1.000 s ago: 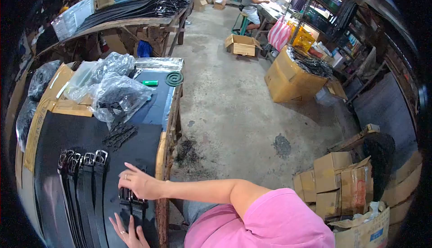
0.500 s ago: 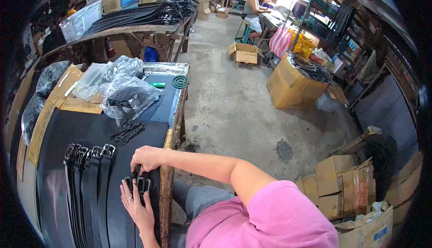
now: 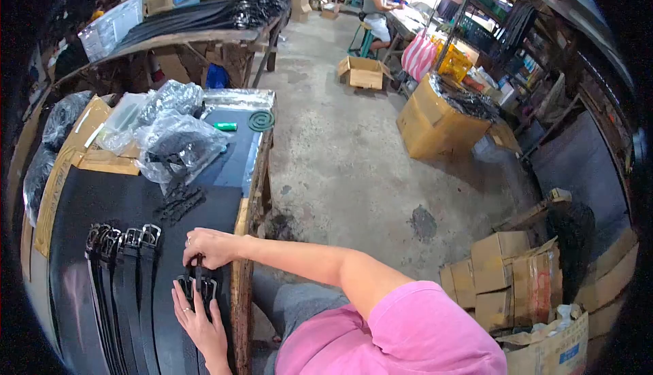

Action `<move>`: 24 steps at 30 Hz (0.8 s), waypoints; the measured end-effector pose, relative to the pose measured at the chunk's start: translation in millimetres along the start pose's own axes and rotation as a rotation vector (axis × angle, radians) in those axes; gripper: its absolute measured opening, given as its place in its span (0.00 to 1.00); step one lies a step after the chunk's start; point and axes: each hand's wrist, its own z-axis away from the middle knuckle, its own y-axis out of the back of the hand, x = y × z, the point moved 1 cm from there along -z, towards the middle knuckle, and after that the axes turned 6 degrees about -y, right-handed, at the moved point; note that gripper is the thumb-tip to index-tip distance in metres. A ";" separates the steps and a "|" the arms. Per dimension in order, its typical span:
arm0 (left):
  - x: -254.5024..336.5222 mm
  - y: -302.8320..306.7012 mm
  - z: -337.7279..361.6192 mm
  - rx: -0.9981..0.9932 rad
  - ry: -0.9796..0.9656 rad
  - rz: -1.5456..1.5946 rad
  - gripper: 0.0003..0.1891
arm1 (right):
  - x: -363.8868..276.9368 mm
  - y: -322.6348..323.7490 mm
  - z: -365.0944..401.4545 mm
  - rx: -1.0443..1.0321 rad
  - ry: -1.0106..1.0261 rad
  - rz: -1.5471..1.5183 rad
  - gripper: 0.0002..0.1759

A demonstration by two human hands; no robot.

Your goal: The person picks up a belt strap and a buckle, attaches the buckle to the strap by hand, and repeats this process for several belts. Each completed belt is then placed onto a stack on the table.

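My right hand (image 3: 212,248) seemingly pinches a strap (image 3: 198,265), which could slip if buckles (image 3: 213,285) shift under my spread left hand (image 3: 204,329).

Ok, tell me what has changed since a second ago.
The left hand has moved up the picture, over the buckles near the table edge. The right hand has shifted up too, its fingers closed on a dark strap. The belts at left, plastic bags and green coil lie as they did.
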 end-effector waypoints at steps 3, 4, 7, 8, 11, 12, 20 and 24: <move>8.1 1.9 -1.9 -0.040 -0.022 -0.118 0.24 | -4.7 -2.1 5.5 0.079 -0.008 0.076 0.09; 10.3 2.4 -3.8 -0.051 -0.011 -0.126 0.24 | -9.6 3.7 5.9 0.072 -0.042 0.056 0.10; 13.8 3.0 -5.4 -0.072 0.007 -0.119 0.25 | 2.7 3.8 5.9 0.111 -0.042 -0.047 0.09; 13.0 1.8 -4.6 -0.071 0.008 -0.100 0.25 | 8.1 1.8 7.4 0.077 -0.042 -0.066 0.08; 6.0 -0.3 -2.4 -0.096 0.008 -0.118 0.26 | 6.9 10.9 8.1 -0.112 -0.039 -0.104 0.09; 9.2 2.8 -3.6 -0.103 0.021 -0.126 0.26 | -1.8 20.1 9.4 -0.179 -0.055 -0.138 0.10; 12.3 5.5 -5.6 -0.102 0.022 -0.115 0.28 | 5.0 24.4 11.1 -0.371 -0.085 -0.086 0.12; 6.8 0.1 -7.4 -0.038 -0.058 -0.042 0.29 | 6.4 28.1 8.1 -0.362 -0.026 -0.069 0.13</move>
